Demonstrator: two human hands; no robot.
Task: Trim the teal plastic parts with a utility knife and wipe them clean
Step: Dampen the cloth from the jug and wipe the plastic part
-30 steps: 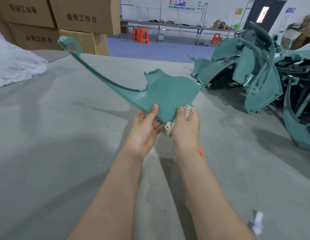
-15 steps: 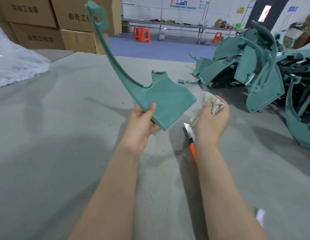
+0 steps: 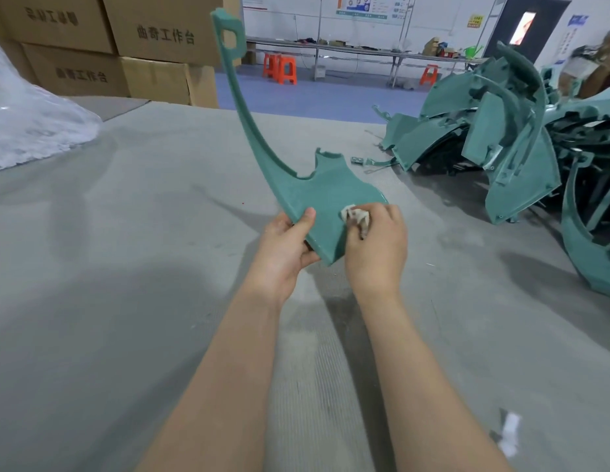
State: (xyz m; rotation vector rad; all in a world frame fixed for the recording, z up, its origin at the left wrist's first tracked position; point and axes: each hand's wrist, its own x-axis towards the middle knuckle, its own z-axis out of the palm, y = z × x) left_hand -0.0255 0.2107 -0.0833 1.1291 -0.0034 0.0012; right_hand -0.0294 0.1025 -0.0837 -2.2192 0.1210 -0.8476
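Your left hand (image 3: 286, 248) grips teal plastic part (image 3: 325, 199) upright; your right hand (image 3: 376, 247) presses bunched rag (image 3: 356, 218) on its face.

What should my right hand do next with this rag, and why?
Probably sweep the rag up the teal part toward its long arm: the right hand presses it only near the lower corner, and the left hand grips the edge steady.

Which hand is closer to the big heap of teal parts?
Right: the right hand, holding a rag, lies toward the heap; the left hand, gripping the teal part, sits farther.
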